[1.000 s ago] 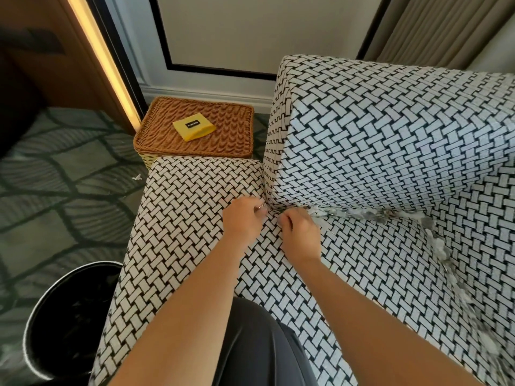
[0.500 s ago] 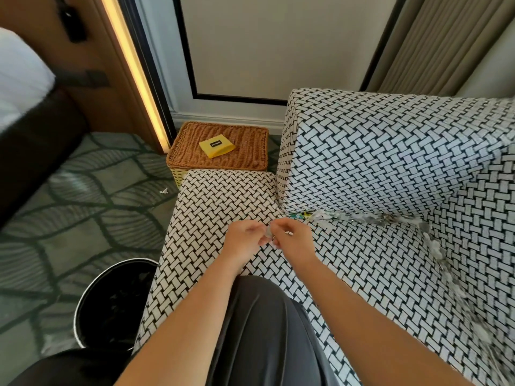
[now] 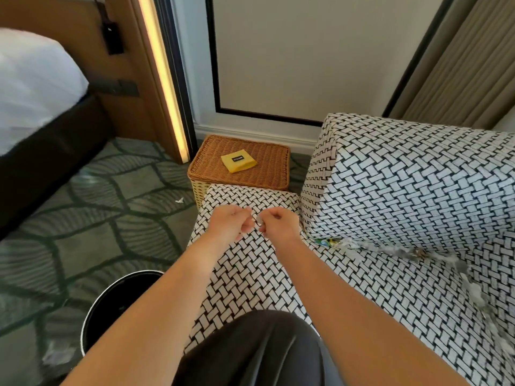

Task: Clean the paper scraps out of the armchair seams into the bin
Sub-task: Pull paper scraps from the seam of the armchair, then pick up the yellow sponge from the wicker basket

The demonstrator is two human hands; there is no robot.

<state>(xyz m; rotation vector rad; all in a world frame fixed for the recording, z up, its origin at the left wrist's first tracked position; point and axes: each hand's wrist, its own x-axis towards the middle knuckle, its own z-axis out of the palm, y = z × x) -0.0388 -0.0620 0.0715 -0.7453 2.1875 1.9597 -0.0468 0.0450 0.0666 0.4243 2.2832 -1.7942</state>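
Both hands hovering over the front left part of the armchair seat: left hand curled loosely, right hand curled, its fingertips pinching a small pale paper scrap between the two hands; whether the left grip is also touching the scrap, cannot tell.

Probably passing or gathering the scrap before dropping it. Doing it well: keeping the pinch firm, as thin paper slips and drifts; carrying it low and leftward to the round black bin on the carpet beside the seat's left edge.

Remaining scraps lying crumpled, whitish and ragged along the seam under the far arm and down the rear seam. Upholstery showing a coarse black-and-white basket-weave print; bin looking smooth and glossy.
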